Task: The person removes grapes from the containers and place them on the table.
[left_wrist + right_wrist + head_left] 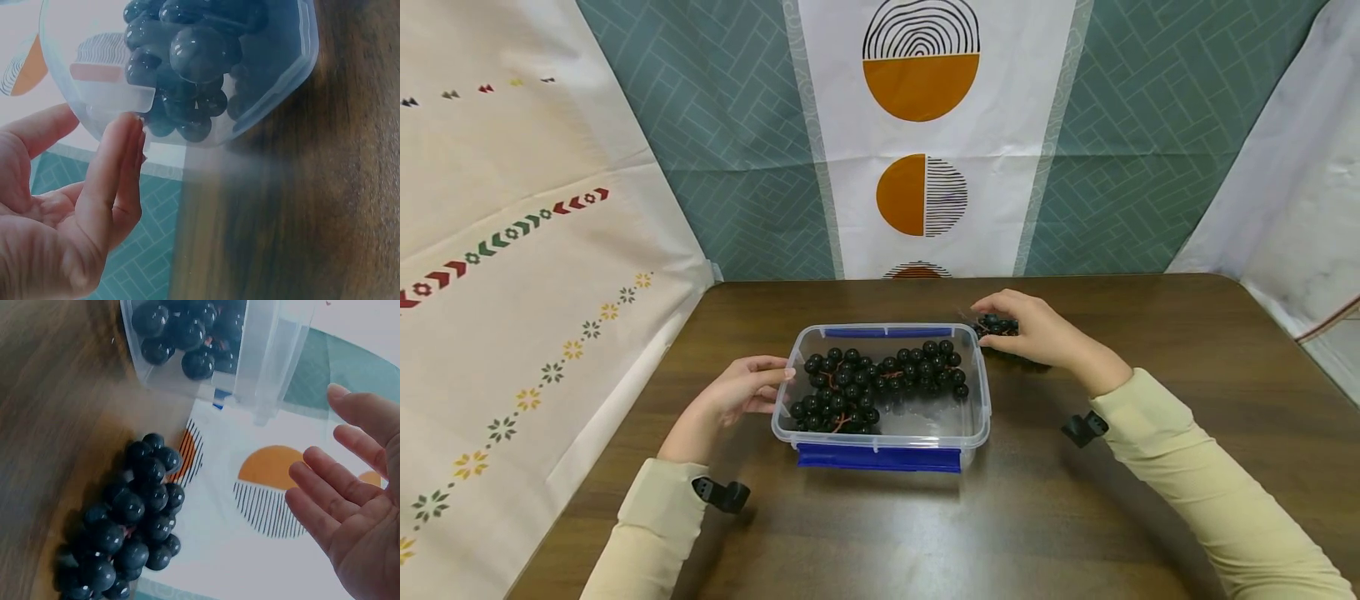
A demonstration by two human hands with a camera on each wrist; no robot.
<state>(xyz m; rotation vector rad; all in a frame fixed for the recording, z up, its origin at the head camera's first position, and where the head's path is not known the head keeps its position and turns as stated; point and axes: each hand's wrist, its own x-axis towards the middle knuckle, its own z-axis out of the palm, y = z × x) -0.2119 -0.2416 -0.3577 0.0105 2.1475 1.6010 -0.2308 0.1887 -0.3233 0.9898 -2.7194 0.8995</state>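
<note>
A clear plastic container (925,425) with blue clips sits in the middle of the table, with bunches of dark grapes (842,387) inside. My left hand (748,387) is at its left end, fingertips touching the wall near the rim with the fingers fairly straight, as the left wrist view also shows. To the right of the container, another bunch of grapes (125,519) lies on the table. Over that bunch hovers my right hand (356,494), its fingers spread and nothing in them; in the head view it partly hides the grapes.
The brown wooden table (880,533) ends at the back against a patterned cloth (925,192). A white embroidered cloth (550,333) hangs along the left side, and a pale cloth (1300,192) along the right.
</note>
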